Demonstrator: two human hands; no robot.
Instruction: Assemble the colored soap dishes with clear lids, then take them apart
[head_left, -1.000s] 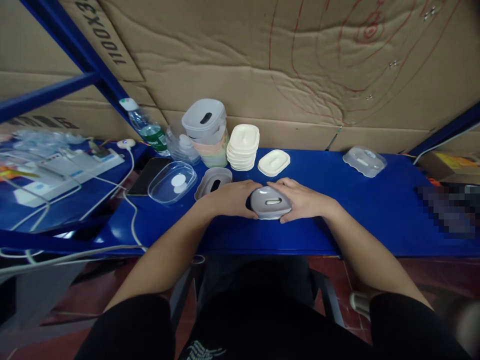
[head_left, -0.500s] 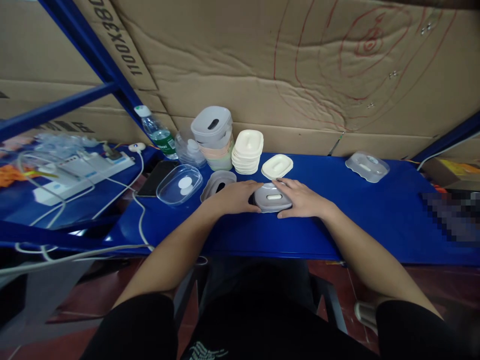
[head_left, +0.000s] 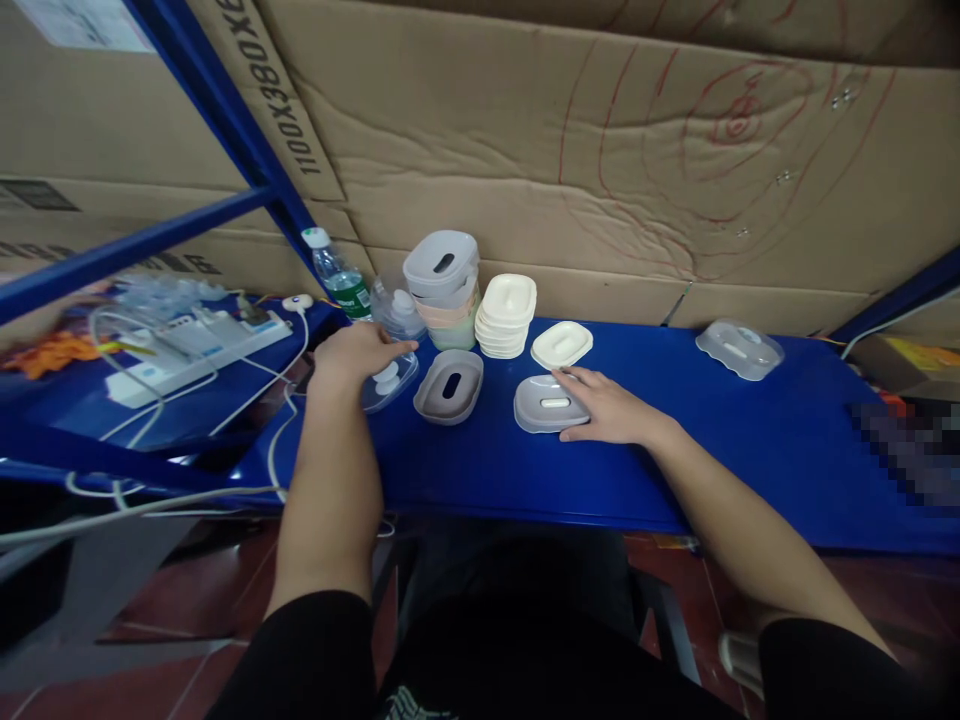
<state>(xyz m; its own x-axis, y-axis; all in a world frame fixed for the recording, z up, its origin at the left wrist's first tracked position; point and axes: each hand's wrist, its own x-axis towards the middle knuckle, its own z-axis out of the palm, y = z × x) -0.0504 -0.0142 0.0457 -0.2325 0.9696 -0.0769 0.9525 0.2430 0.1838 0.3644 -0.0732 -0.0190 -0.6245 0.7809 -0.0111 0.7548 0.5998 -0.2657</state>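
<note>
My right hand [head_left: 609,406] rests at the right side of a shallow grey plastic lid [head_left: 534,408] with a pale insert in its slot. Its thumb is at the near edge and its fingers at the far edge. Over a clear plastic lid [head_left: 396,388] with white discs is my left hand [head_left: 354,352], thumb stretched to the right; its other fingers are largely hidden, and contact is unclear. Another grey lid [head_left: 469,392], with a dark slot, lies between the hands. A single cream lid [head_left: 562,344] lies just beyond my right hand.
Behind are a stack of cream lids [head_left: 511,302], stacked containers [head_left: 442,275], more clear lids [head_left: 396,305] and a water bottle [head_left: 341,280]. A translucent lid [head_left: 739,350] lies far right. At left are a power strip [head_left: 199,355] and white cables along the blue table [head_left: 517,490].
My left hand has left the grey lid and moved left over the clear lid. My right hand stays at the grey lid. The view has shifted slightly.
</note>
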